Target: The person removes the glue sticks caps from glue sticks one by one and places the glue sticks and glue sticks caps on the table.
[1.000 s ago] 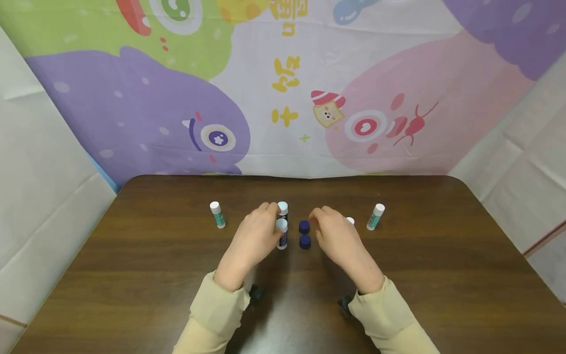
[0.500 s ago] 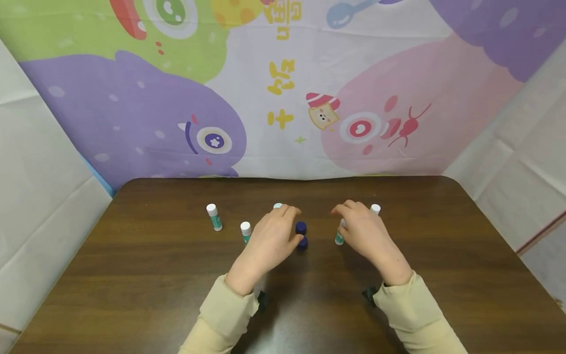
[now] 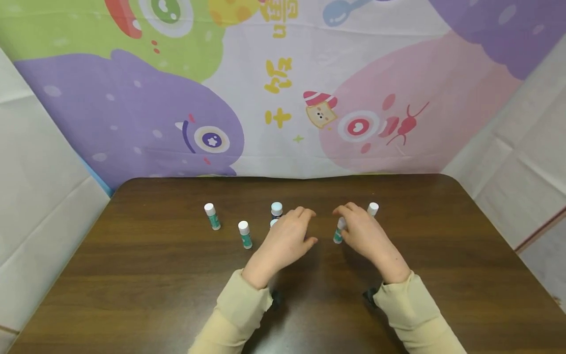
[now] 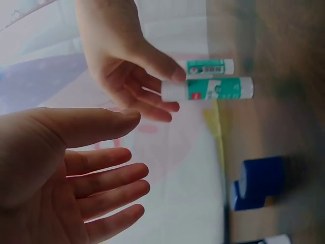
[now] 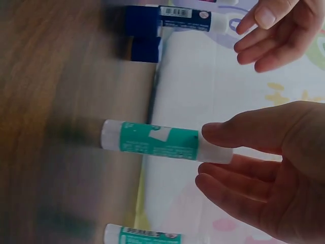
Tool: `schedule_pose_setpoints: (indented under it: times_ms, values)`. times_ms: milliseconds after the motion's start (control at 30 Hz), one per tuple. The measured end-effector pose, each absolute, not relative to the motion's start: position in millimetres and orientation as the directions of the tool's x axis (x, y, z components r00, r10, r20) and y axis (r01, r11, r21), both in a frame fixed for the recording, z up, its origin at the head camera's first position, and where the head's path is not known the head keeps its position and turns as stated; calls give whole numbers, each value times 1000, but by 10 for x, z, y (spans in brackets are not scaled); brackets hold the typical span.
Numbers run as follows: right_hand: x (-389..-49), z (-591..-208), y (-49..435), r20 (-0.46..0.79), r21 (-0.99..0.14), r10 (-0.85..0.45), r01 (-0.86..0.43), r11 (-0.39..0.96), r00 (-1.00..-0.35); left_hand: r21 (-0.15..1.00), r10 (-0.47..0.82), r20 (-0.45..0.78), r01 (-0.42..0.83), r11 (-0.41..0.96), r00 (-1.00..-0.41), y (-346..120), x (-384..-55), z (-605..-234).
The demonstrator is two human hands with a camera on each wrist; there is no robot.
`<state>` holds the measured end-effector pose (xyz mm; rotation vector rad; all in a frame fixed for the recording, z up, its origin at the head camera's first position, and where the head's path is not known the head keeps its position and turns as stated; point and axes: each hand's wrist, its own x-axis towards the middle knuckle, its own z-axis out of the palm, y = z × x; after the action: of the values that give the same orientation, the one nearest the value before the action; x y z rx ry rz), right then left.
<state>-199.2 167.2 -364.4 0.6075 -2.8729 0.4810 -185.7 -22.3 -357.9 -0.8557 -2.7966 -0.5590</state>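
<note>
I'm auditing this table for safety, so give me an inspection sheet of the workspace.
Surface: brown wood-grain table.
Job's things: four green-labelled glue sticks and two navy-labelled glue sticks stand upright, some partly behind the hands; two short blue cylinders are hidden from the head view by the left hand.
Clutter: nothing seen.
Grips: the left hand has its fingers extended and holds nothing; the right hand has thumb and fingers about one green-labelled stick's white cap, contact unclear.
Cables: nothing seen.
Surroundings: cartoon-printed cloth behind, white sheeting at both sides.
</note>
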Motion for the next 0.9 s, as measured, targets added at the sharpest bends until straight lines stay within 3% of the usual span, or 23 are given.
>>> schedule_pose_setpoints:
  times_ms: [333, 900]
  values:
    - [-2055, -3759, 1681, 147, -350, -321, -353, 867, -935, 336, 512, 167, 536, 774, -843, -56, -1943, -3694]
    - [-2065, -3802, 1674, 168, -370, -294, -336, 866, -941, 443, 476, 143, 486, 753, -868, 41, -1993, -3740]
